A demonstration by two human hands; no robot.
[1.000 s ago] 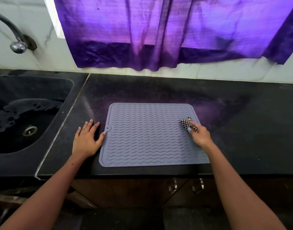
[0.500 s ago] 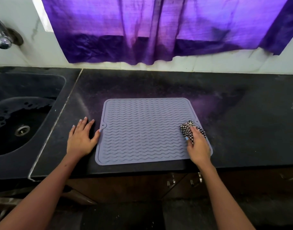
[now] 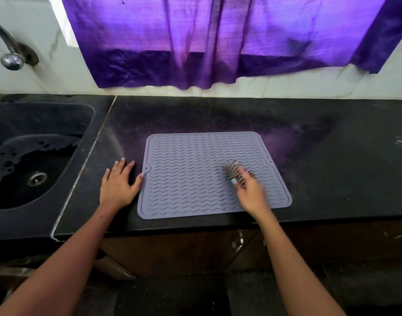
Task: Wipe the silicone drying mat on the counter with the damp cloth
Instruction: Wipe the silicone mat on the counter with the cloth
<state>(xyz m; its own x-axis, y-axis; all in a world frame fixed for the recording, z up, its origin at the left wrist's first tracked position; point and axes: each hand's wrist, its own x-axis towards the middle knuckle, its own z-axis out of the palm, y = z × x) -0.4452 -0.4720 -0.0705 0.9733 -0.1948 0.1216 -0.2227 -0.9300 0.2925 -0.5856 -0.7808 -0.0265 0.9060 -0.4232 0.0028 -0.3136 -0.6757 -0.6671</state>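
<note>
**Q:** Where is the mat?

**A:** I see the grey silicone drying mat (image 3: 195, 174) lying flat on the black desk (image 3: 332, 156), its near edge close to the desk's front edge. Wavy ribs cover its surface, and a small tab with a hole sits on its left edge.

**Q:** Hands?

**A:** My left hand (image 3: 118, 185) lies flat on the desk just beside the mat's left edge, fingers straight and spread, thumb tip at the tab. My right hand (image 3: 250, 190) is over the mat's right half, motion-blurred, fingers curled round the checked damp cloth (image 3: 233, 171). The cloth is bunched and sits on the mat ahead of the fingers.

**Q:** Surroundings?

**A:** A dark sink (image 3: 36, 160) with water drops is left of the desk, a tap (image 3: 10, 55) above it. A purple curtain (image 3: 218, 37) hangs at the wall behind.
</note>
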